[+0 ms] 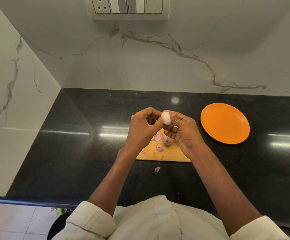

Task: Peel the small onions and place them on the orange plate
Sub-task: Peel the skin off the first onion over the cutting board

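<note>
Nearest the camera: white rolled sleeves (90, 220) and two bare forearms reaching out over the black table (57, 153).
Peeled onion (166, 118): held in the air above the cutting board, pinched between both hands; it looks pale, mostly bare of skin.
Left hand (143, 126): fingers curled, thumb and fingertips pinching the onion's left side.
Right hand (182, 130): fingers curled against the onion's right side; a thin metal blade seems to show beneath it, too small to be sure.
Handling: likely light, firm and slick once bare; best held across its rounded middle, picking at loose skin from the ends.
Unpeeled onion (167, 140): lies on the wooden cutting board (168, 155), just below the hands, skin still on.
Peelings (158, 137): pink scraps lie on the board; one scrap (157, 169) lies on the table in front of it.
Orange plate (225, 123): on the table to the right of the board, apart from it, holding nothing.
</note>
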The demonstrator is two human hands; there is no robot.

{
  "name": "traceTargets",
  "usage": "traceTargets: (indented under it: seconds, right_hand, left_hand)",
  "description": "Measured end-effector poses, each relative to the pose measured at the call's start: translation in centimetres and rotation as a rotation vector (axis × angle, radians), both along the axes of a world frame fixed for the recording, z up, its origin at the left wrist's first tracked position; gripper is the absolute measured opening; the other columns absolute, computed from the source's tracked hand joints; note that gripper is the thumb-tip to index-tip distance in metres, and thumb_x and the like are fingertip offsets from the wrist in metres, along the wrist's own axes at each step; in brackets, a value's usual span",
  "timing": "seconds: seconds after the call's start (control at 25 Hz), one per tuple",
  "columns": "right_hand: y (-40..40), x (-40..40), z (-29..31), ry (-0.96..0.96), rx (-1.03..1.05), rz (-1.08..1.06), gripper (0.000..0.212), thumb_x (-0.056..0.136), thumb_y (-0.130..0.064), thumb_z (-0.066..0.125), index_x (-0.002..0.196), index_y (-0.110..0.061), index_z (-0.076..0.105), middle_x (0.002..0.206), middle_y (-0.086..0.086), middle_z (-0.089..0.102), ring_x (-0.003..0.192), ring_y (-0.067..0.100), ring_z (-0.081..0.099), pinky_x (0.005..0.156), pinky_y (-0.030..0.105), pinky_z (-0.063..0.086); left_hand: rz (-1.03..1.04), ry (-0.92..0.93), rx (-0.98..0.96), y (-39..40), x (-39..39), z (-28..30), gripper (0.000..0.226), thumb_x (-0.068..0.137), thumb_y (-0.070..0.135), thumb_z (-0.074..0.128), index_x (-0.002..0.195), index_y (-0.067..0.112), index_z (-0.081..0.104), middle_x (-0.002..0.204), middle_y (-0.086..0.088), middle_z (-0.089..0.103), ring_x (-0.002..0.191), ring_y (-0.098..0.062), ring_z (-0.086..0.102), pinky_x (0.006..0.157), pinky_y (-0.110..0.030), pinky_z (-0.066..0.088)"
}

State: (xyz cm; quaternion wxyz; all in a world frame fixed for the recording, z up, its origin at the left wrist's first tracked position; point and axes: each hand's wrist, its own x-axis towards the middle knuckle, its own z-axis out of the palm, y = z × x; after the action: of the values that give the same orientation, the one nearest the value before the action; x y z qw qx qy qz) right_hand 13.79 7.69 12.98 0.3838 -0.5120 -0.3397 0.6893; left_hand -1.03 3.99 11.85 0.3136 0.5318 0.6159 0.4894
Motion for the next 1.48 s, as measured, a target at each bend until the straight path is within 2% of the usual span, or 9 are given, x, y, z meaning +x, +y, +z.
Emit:
traceTargets:
  seconds: [0.16, 0.32, 0.52, 0.68, 0.8, 0.96, 1.16, 1.24, 1.48]
  right_hand:
    - [-0.3, -0.5, -0.4, 0.003, -0.001, 0.035, 0.023, 0.109, -0.02, 0.055, 0.119, -0.014, 0.075, 0.116, 0.015, 0.077, 0.102, 0.027, 0.073, 0.084, 0.035, 0.063]
    - [-0.2, -0.6, -0.2, 0.035, -0.051, 0.018, 0.028, 0.108, -0.019, 0.057, 0.127, -0.006, 0.072, 0.117, 0.018, 0.074, 0.096, 0.025, 0.071, 0.081, 0.034, 0.062]
    - [0.4, 0.7, -0.4, 0.089, -0.111, -0.027, 0.028, 0.107, -0.024, 0.06, 0.122, -0.005, 0.073, 0.112, 0.018, 0.072, 0.085, 0.02, 0.068, 0.072, 0.031, 0.06]
    - [0.4, 0.7, -0.7, -0.035, -0.021, 0.049, 0.026, 0.109, -0.023, 0.056, 0.119, -0.016, 0.079, 0.12, 0.011, 0.075, 0.103, 0.025, 0.068, 0.076, 0.033, 0.059]
    - [0.2, 0.5, -0.6, -0.053, 0.033, 0.046, 0.025, 0.108, -0.02, 0.057, 0.12, -0.015, 0.078, 0.116, 0.006, 0.076, 0.102, 0.023, 0.07, 0.078, 0.032, 0.061]
    - [0.0, 0.1, -0.7, -0.112, 0.1, 0.058, 0.024, 0.108, -0.017, 0.057, 0.119, -0.016, 0.078, 0.119, 0.003, 0.073, 0.108, 0.024, 0.071, 0.076, 0.028, 0.061]
    - [-0.1, -0.2, -1.0, -0.093, 0.116, 0.041, 0.024, 0.108, -0.016, 0.057, 0.117, -0.018, 0.079, 0.12, 0.003, 0.074, 0.112, 0.025, 0.071, 0.082, 0.033, 0.064]
    - [-0.1, -0.2, -1.1, -0.072, 0.098, 0.045, 0.024, 0.108, -0.016, 0.057, 0.116, -0.017, 0.079, 0.122, 0.006, 0.072, 0.113, 0.028, 0.071, 0.084, 0.036, 0.064]
    - [0.1, -0.1, -1.0, 0.073, -0.024, -0.026, 0.028, 0.111, -0.013, 0.051, 0.121, -0.011, 0.076, 0.125, 0.011, 0.071, 0.114, 0.029, 0.071, 0.085, 0.037, 0.064]
  left_hand:
    - [0.093, -0.058, -0.078, 0.2, 1.0, 0.0, 0.021, 0.087, 0.011, 0.083, 0.097, 0.01, 0.065, 0.086, 0.003, 0.066, 0.073, 0.002, 0.06, 0.064, -0.015, 0.052]
    - [0.094, -0.155, -0.08, 0.3, 0.4, -0.9, 0.014, 0.087, 0.004, 0.08, 0.095, 0.007, 0.069, 0.084, -0.008, 0.07, 0.074, -0.017, 0.066, 0.069, -0.04, 0.061]
    - [-0.104, -0.244, -0.099, 0.1, -0.4, -1.2, 0.019, 0.102, 0.012, 0.072, 0.12, 0.009, 0.072, 0.109, -0.006, 0.078, 0.101, -0.022, 0.077, 0.081, -0.035, 0.066]
    - [-0.101, -0.133, -0.086, 0.2, -0.6, -1.5, 0.025, 0.1, 0.02, 0.075, 0.124, 0.012, 0.076, 0.108, -0.002, 0.08, 0.101, -0.019, 0.078, 0.089, -0.039, 0.066]
    - [-0.087, -0.089, -0.064, 0.0, -0.6, -1.7, 0.023, 0.1, 0.018, 0.075, 0.121, 0.01, 0.077, 0.107, -0.002, 0.08, 0.098, -0.017, 0.079, 0.09, -0.04, 0.066]
    - [-0.042, -0.103, -0.03, 0.0, -0.3, -2.0, 0.021, 0.097, 0.021, 0.078, 0.115, 0.01, 0.076, 0.103, -0.003, 0.08, 0.094, -0.021, 0.079, 0.086, -0.043, 0.067]
    - [0.047, -0.036, -0.007, 0.3, 0.9, -2.2, 0.014, 0.096, 0.018, 0.08, 0.106, 0.012, 0.072, 0.092, -0.001, 0.073, 0.082, -0.019, 0.071, 0.073, -0.034, 0.064]
    - [0.059, -0.011, -0.008, 0.5, 0.5, -2.5, 0.01, 0.096, 0.01, 0.076, 0.105, 0.011, 0.072, 0.094, -0.001, 0.073, 0.084, -0.018, 0.071, 0.076, -0.039, 0.064]
    - [-0.039, -0.33, -0.073, 0.1, -0.3, -3.4, 0.026, 0.1, 0.012, 0.074, 0.126, 0.01, 0.074, 0.116, -0.006, 0.079, 0.112, -0.024, 0.075, 0.099, -0.047, 0.062]
